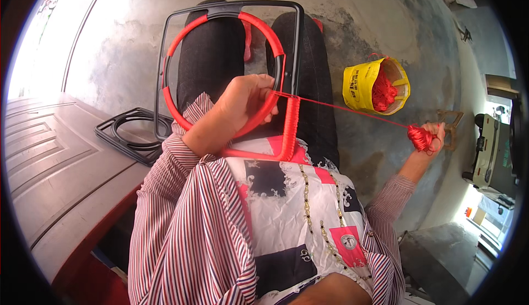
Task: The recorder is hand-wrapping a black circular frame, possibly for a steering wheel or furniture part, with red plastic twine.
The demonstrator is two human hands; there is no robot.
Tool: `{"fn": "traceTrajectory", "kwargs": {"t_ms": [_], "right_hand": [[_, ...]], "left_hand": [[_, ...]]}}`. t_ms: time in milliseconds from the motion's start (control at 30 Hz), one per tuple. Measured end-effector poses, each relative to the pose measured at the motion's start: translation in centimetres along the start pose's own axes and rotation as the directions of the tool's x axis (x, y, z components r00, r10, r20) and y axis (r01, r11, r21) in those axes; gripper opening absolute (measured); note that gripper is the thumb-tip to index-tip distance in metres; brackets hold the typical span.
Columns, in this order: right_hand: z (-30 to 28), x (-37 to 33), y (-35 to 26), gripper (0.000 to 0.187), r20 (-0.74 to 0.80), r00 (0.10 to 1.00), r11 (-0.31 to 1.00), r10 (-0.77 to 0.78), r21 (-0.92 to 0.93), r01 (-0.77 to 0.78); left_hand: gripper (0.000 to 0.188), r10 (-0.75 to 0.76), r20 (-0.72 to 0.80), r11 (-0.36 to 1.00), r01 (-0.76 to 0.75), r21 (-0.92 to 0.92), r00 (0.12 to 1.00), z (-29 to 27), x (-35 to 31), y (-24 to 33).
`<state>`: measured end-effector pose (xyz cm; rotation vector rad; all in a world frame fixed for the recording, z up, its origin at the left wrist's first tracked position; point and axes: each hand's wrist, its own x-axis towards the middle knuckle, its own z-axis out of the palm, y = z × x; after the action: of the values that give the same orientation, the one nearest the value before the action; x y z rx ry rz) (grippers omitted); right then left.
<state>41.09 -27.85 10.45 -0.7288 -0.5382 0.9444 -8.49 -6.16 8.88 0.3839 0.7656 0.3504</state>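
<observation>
On my lap stands a black square frame (299, 40) with a ring (190, 29) set inside it. Red cord covers much of the ring, while a few short stretches stay black. Cord is also coiled tightly along the frame's lower right side (291, 128). My left hand (245, 103) closes round the ring's right part, fingers near the cord. From there a taut red strand (352, 111) runs out to the right. At its far end my right hand (435, 137), arm stretched out, grips a bundle of red cord (420, 138).
A yellow bag (358, 87) with loose red cord (384, 92) stands on the concrete floor (386, 23) to the right. More black frames (135, 134) lie on a grey panelled table (71, 156) at my left. A green-grey vehicle-like object (485, 150) is at the far right.
</observation>
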Motion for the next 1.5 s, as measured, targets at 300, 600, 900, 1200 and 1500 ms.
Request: {"fn": "traceTrajectory", "kwargs": {"t_ms": [300,600,900,1200,1500], "right_hand": [[18.1,-4.2,11.6,0.049,0.101,0.853,0.763,0.512,-0.509,-0.398],[26.1,-1.6,20.5,0.036,0.3,0.732,0.457,0.611,-0.889,-0.018],[26.7,-0.4,20.2,0.04,0.395,0.9,0.428,0.182,-0.856,0.289],[27.4,0.4,20.2,0.032,0.508,0.86,0.727,0.042,-0.606,0.323],[15.5,-0.4,12.0,0.021,0.138,0.727,0.28,0.673,-0.957,-0.076]], "left_hand": [[0.042,0.084,0.06,0.996,-0.085,0.013,0.995,0.8,-0.5,0.3],[0.041,0.141,0.069,0.989,-0.137,-0.061,0.988,1.8,-0.9,0.1],[0.02,0.463,-0.206,0.88,-0.475,-0.012,0.862,-0.4,-0.8,-0.9],[0.02,0.717,-0.052,0.684,-0.687,0.245,0.695,1.1,-1.4,-1.1],[0.031,0.363,-0.175,0.916,-0.316,0.247,0.915,0.8,-0.5,-0.2]]}}
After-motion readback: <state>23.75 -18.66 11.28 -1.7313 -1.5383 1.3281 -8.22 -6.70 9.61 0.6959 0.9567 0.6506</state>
